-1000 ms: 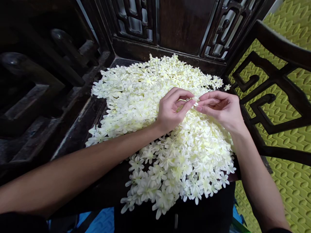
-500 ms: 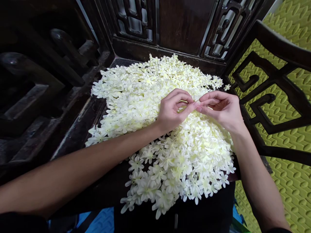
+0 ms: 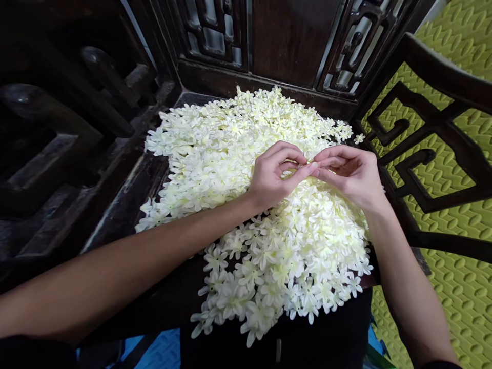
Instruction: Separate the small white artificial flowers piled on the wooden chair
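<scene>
A big heap of small cream-white fabric flowers (image 3: 230,169) covers the seat of a dark carved wooden chair (image 3: 126,200). My left hand (image 3: 271,177) and my right hand (image 3: 351,174) meet fingertip to fingertip just above the right middle of the heap. Both pinch one small white flower (image 3: 303,163) between thumb and forefinger; most of it is hidden by the fingers. My forearms reach in from the lower left and lower right.
The chair's carved back (image 3: 292,41) rises behind the heap and its openwork armrest (image 3: 430,133) stands on the right. More dark wooden furniture (image 3: 57,128) sits to the left. A yellow-green patterned mat (image 3: 453,297) covers the floor at right.
Both hands have stayed in place above the heap; the fingertips have only shifted slightly around the pinched flower.
</scene>
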The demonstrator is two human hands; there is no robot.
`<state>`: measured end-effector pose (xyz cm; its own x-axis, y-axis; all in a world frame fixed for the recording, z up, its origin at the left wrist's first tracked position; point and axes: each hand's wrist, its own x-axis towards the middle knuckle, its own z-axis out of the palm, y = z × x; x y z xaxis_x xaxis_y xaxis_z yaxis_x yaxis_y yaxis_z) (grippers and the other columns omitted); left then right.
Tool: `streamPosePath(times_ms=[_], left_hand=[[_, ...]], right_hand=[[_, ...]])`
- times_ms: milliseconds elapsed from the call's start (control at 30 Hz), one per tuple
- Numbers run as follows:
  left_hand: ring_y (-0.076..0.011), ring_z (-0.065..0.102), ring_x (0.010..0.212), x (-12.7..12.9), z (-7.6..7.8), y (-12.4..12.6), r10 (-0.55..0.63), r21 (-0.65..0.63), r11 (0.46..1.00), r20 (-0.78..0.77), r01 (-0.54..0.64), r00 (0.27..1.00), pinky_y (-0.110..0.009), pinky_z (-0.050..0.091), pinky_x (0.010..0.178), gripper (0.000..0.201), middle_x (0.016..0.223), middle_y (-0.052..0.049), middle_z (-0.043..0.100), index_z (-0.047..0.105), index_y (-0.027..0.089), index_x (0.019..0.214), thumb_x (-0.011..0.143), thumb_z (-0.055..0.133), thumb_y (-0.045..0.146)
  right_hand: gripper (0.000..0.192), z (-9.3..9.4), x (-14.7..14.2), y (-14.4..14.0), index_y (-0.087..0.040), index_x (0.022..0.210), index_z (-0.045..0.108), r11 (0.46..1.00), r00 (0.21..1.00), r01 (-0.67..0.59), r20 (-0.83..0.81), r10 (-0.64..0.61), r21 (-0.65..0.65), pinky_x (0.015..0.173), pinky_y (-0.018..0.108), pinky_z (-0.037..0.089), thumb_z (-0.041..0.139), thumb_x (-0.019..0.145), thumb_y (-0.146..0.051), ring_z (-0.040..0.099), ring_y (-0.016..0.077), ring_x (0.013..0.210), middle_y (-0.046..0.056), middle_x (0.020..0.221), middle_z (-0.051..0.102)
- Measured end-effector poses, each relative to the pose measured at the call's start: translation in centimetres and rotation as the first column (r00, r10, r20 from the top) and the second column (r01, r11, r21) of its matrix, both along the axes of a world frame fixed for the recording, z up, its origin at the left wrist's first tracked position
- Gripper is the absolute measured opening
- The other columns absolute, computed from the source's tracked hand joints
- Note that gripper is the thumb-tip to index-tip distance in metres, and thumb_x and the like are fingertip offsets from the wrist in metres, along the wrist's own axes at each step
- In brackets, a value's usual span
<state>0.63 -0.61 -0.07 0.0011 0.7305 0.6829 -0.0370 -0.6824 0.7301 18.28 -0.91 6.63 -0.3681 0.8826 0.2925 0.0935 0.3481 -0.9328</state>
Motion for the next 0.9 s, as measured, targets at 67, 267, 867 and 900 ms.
streamPosePath(times_ms=[67, 267, 867, 900], left_hand=[[-0.0140, 0.065, 0.090, 0.02, 0.00, -0.02, 0.009, 0.001, 1.000, -0.001, -0.009, 1.000, -0.027, 0.062, 0.074, 0.009, 0.097, -0.005, 0.061, 0.069, 0.019, 0.088, 0.082, 0.075, 0.021], [-0.0134, 0.065, 0.091, 0.03, 0.05, -0.06, 0.009, -0.007, 1.000, 0.003, -0.009, 1.000, -0.026, 0.062, 0.073, 0.006, 0.097, -0.005, 0.062, 0.070, 0.019, 0.088, 0.084, 0.072, 0.021], [-0.0117, 0.059, 0.081, -0.03, 0.06, 0.20, 0.116, 0.047, 0.992, -0.028, -0.115, 0.993, -0.026, 0.055, 0.068, 0.016, 0.091, -0.004, 0.058, 0.060, 0.020, 0.089, 0.099, 0.051, 0.028], [-0.0118, 0.059, 0.082, -0.06, 0.09, 0.18, 0.125, 0.045, 0.991, -0.035, -0.123, 0.992, -0.027, 0.054, 0.068, 0.016, 0.090, -0.004, 0.059, 0.060, 0.020, 0.088, 0.098, 0.051, 0.028]], right_hand=[[0.025, -0.09, -0.01, 0.02, -0.017, 0.093, 0.077, 1.000, 1.000, -0.003, -0.006, 0.003, 0.002, 0.073, 0.027, 0.062, 0.088, 0.071, -0.015, 0.074, 0.0179, 0.082, 0.005, 0.087, 0.077], [0.025, -0.22, -0.06, -0.02, -0.018, 0.092, 0.077, 1.000, 1.000, 0.000, -0.005, 0.000, 0.020, 0.073, 0.028, 0.061, 0.088, 0.070, -0.016, 0.073, 0.0178, 0.082, 0.005, 0.087, 0.076], [0.026, 0.57, 0.06, -0.19, -0.017, 0.084, 0.076, 0.997, 0.996, 0.058, 0.063, -0.061, 0.053, 0.057, 0.024, 0.051, 0.066, 0.072, 0.003, 0.061, 0.0103, 0.063, -0.001, 0.073, 0.069], [0.024, 0.59, 0.09, -0.15, -0.017, 0.081, 0.076, 0.996, 0.995, 0.069, 0.064, -0.072, 0.055, 0.056, 0.023, 0.049, 0.066, 0.072, 0.003, 0.060, 0.0097, 0.061, -0.001, 0.071, 0.068]])
